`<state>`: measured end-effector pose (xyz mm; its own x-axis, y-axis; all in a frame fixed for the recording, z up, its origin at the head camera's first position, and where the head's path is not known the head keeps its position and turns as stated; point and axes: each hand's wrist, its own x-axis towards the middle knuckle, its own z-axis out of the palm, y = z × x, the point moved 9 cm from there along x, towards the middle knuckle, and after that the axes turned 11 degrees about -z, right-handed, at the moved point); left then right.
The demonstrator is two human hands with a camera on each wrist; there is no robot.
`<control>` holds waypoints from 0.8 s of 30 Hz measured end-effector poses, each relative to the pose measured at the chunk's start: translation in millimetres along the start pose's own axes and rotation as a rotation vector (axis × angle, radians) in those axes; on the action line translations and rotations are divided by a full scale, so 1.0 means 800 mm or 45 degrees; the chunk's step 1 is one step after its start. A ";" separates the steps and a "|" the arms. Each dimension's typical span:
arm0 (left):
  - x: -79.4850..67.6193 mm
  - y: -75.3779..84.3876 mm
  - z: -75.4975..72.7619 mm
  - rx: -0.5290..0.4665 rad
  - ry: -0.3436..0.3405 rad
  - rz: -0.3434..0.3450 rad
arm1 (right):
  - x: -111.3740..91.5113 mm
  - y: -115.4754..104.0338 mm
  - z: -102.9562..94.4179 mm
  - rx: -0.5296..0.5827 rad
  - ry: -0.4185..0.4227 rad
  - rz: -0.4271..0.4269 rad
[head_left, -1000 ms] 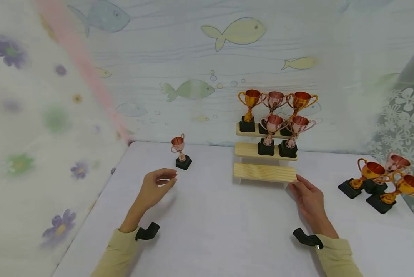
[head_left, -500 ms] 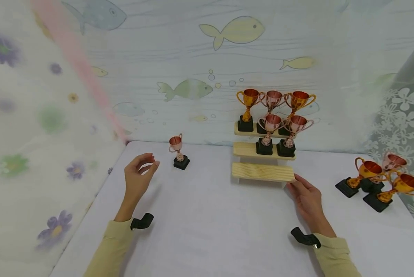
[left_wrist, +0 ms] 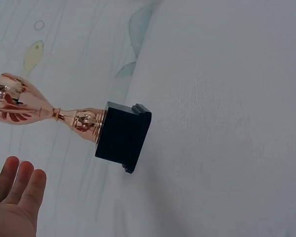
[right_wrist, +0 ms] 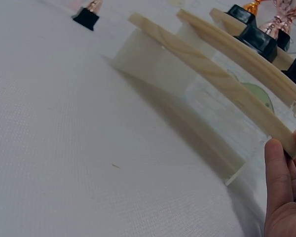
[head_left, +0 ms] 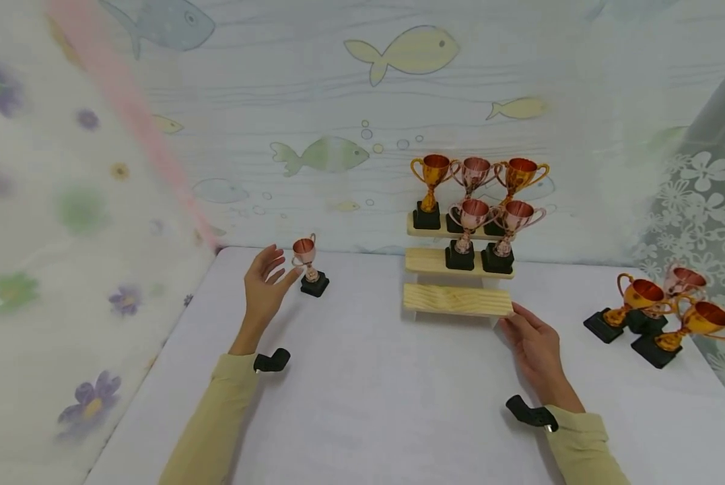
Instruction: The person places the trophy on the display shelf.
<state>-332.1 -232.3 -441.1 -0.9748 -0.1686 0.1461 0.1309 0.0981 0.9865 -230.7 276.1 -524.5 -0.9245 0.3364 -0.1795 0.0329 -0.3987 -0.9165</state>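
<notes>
A small rose-gold trophy cup (head_left: 310,271) on a black base stands upright at the back left of the table. My left hand (head_left: 265,291) is just left of it, fingers parted and the thumb close to one handle; whether the thumb touches cannot be made out. In the left wrist view the fingers (left_wrist: 32,190) are apart from the cup. My right hand (head_left: 534,343) pinches the right end of the lowest board of a three-tier wooden display stand (head_left: 456,300), thumb above and fingers below. Several gold and rose-gold trophies (head_left: 474,214) stand on its upper two tiers.
At the table's right side stand two gold trophies and a rose-gold trophy (head_left: 684,283), close together. A fish-patterned curtain (head_left: 320,87) hangs behind the white table (head_left: 362,391). Flowered cloth (head_left: 95,303) borders the left.
My left hand first drew back leftward from near the trophy, then moved forward and right to its side. The right hand keeps its hold on the stand; the view has shifted slightly.
</notes>
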 end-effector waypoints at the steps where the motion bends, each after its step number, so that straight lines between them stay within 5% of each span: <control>1: 0.004 -0.004 0.003 -0.004 -0.005 0.002 | 0.000 0.000 0.000 -0.005 0.001 -0.002; 8: 0.016 -0.015 0.021 -0.041 -0.018 0.001 | 0.001 -0.001 0.000 0.006 0.009 0.002; 18: 0.011 0.008 0.040 -0.076 0.022 -0.099 | 0.000 -0.002 0.002 0.079 -0.011 0.002; 24: 0.010 0.010 0.043 -0.103 0.062 -0.058 | 0.003 0.000 0.000 0.027 -0.006 0.015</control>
<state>-345.0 -198.8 -434.8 -0.9704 -0.2188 0.1024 0.1027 0.0097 0.9947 -232.8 276.5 -524.7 -0.9257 0.3277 -0.1889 0.0359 -0.4209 -0.9064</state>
